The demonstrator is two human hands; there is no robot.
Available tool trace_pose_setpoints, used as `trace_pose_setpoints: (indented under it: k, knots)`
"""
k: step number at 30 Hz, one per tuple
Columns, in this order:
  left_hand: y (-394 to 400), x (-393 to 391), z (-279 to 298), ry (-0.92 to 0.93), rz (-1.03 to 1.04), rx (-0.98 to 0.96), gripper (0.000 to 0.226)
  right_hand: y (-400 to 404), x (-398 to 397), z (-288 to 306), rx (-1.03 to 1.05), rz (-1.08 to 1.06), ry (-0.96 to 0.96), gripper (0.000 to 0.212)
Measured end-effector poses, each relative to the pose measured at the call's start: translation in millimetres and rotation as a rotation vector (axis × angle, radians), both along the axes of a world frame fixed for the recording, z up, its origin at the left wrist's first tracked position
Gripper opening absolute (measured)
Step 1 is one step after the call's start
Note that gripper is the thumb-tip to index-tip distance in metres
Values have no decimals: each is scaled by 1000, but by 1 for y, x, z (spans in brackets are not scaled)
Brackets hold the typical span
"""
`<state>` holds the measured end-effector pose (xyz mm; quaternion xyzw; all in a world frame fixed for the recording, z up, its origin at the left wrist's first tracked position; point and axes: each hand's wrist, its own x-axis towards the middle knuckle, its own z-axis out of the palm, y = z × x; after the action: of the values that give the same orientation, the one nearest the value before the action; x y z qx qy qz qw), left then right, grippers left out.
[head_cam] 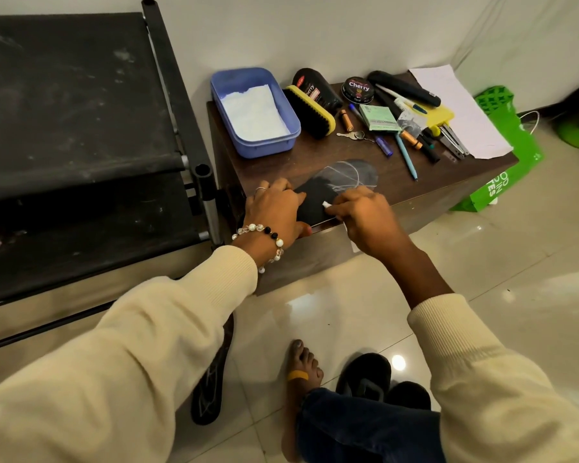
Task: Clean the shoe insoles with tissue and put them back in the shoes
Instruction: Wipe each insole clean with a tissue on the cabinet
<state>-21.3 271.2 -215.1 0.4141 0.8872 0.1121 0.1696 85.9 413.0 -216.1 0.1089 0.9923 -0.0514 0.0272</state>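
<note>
A black insole (340,182) with white line markings lies on the brown low table (315,155) near its front edge. My left hand (274,210) presses down on the insole's heel end, fingers over the top and thumb at the table edge. My right hand (361,215) grips a small wad of white tissue (326,204) against the insole. A second black insole (211,385) lies on the floor under my left sleeve. Two black shoes (365,375) sit on the floor beside my bare foot.
A blue plastic tub (290,142) holds white tissue sheets. Behind it lie a shoe brush (310,110), polish bottle, Cherry polish tin (359,90), pens, keys and papers. A black shoe rack (81,145) stands at the left, a green bag (502,175) at the right.
</note>
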Motion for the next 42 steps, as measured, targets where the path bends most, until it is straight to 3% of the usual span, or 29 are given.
trace_pose_setpoints:
  k: [6,11,16,21,26,30,36,42]
  knots:
    - [-2,-1,0,22,-31,5,64,16,-4,-10,90,-300,17,40]
    - [-1,-1,-1,22,-33,-5,66,0,-15,-8,51,-73,20,44]
    - [-2,-1,-2,44,-40,3,66,9,-10,-7,120,-222,3,45]
    - [-2,-3,-2,47,-39,7,65,-9,-21,-7,61,-79,-13,46]
    - [-2,-4,-1,73,-47,3,70,5,-18,-4,121,-318,-19,52]
    - [-2,-5,2,58,-50,-6,71,-13,-30,-4,123,-159,-52,48]
    - [-3,-4,4,82,-69,-9,69,1,-22,-5,185,-343,-19,45]
    - [-4,-4,4,72,-69,-3,67,-15,-39,-6,122,-191,-41,47]
